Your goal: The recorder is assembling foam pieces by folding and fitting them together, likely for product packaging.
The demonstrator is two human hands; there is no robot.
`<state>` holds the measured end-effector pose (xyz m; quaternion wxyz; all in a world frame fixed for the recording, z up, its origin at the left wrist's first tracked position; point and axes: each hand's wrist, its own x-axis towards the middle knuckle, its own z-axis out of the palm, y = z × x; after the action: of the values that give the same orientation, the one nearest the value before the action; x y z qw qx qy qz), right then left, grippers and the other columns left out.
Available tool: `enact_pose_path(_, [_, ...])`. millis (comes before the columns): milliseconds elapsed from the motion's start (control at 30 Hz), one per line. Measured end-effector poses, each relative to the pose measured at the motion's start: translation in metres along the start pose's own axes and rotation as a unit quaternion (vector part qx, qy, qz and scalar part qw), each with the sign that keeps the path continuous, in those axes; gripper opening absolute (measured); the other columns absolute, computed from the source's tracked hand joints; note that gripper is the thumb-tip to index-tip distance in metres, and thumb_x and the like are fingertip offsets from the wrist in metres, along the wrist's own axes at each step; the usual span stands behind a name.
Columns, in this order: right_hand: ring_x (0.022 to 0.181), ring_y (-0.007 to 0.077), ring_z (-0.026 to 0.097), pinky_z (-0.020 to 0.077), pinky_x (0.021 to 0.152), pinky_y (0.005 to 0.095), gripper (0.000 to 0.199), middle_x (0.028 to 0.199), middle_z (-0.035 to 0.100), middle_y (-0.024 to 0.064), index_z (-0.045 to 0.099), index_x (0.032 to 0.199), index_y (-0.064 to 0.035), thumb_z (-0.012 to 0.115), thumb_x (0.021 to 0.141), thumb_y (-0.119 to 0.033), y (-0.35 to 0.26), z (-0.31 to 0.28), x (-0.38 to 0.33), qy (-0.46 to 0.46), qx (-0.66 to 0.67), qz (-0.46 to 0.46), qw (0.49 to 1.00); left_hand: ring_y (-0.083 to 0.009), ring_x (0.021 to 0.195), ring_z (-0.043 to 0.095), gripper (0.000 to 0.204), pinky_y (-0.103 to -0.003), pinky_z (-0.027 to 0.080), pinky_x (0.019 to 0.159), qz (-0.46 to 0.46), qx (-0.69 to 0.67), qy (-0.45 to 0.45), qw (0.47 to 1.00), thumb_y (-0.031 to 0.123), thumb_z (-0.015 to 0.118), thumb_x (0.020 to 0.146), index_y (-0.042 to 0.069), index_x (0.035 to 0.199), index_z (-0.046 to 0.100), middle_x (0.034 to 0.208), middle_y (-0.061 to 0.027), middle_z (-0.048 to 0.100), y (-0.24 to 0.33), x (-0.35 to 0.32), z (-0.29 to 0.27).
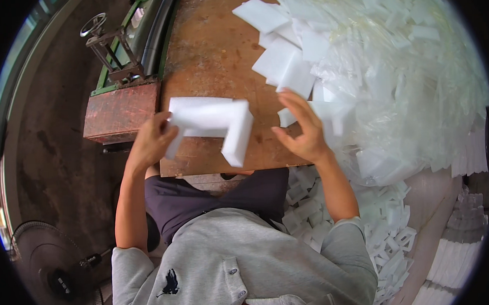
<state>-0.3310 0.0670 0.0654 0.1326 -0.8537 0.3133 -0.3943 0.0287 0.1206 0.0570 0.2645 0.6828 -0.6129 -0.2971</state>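
Observation:
Over the near edge of the brown table, my left hand grips one end of a white U-shaped foam piece. The piece is slightly blurred, and its open side faces me. Behind it shows another white foam edge; whether that is a separate piece I cannot tell. My right hand is raised to the right of the foam, apart from it, with thumb and fingers spread and nothing between them. Close to that hand lie flat white foam pieces on the table.
A large clear plastic bag of white foam pieces fills the right side of the wooden table. At the left stands a green-framed roller machine with a handwheel. Foam offcuts are heaped below right; a fan stands lower left.

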Motion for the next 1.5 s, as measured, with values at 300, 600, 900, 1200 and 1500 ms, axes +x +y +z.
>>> enact_pose_path(300, [0.142,0.0477,0.029,0.0303,0.113,0.0574,0.094,0.155,0.032,0.0195,0.040,0.152,-0.0181,0.084,0.069,-0.008,0.016,-0.052,-0.046,-0.234,-0.419,0.297,0.825,-0.0427,0.085,0.063,0.037,-0.048,0.051,0.074,0.020,0.133,0.215,0.967,0.021,0.065,0.089,-0.002,0.117,0.061,0.103,-0.0249,0.061,-0.063,0.014,0.030])
enact_pose_path(600, [0.093,0.0370,0.062,0.0498,0.086,0.0431,0.036,0.104,0.066,0.0180,0.065,0.116,-0.0019,0.073,0.081,-0.006,0.010,-0.058,0.019,-0.099,-0.192,0.375,0.902,-0.0377,0.081,0.064,0.036,-0.044,0.050,0.071,-0.038,0.052,0.187,0.980,0.018,0.065,0.088,0.000,0.119,0.062,0.090,-0.0190,0.062,-0.040,-0.030,0.003])
enact_pose_path(900, [0.119,0.0405,0.053,0.0448,0.099,0.0443,0.063,0.125,0.058,0.0227,0.054,0.136,0.0007,0.077,0.085,-0.029,0.059,0.007,0.082,-0.118,-0.421,0.199,0.877,-0.0138,0.071,0.059,0.031,-0.031,0.048,0.065,-0.026,0.016,0.369,0.929,0.012,0.067,0.087,-0.004,0.114,0.067,0.080,-0.0110,0.064,-0.132,-0.004,-0.130])
enact_pose_path(1200, [0.091,0.0267,0.067,0.0539,0.081,0.0360,0.048,0.101,0.068,0.0165,0.063,0.123,0.0052,0.076,0.086,-0.023,0.048,0.119,0.164,-0.172,-0.035,0.210,0.962,-0.0167,0.066,0.056,0.030,-0.037,0.047,0.065,-0.027,0.087,0.246,0.965,0.024,0.064,0.087,-0.004,0.096,0.065,0.069,-0.0138,0.058,-0.242,0.140,-0.247])
enact_pose_path(1500, [0.080,0.0256,0.070,0.0559,0.078,0.0367,0.046,0.088,0.072,0.0177,0.068,0.113,0.0061,0.075,0.086,-0.031,0.077,0.197,0.235,-0.188,0.007,0.219,0.958,-0.0207,0.071,0.065,0.029,-0.039,0.050,0.067,-0.043,0.124,0.203,0.970,0.024,0.066,0.086,-0.002,0.100,0.068,0.076,-0.0154,0.065,-0.229,0.228,-0.221])
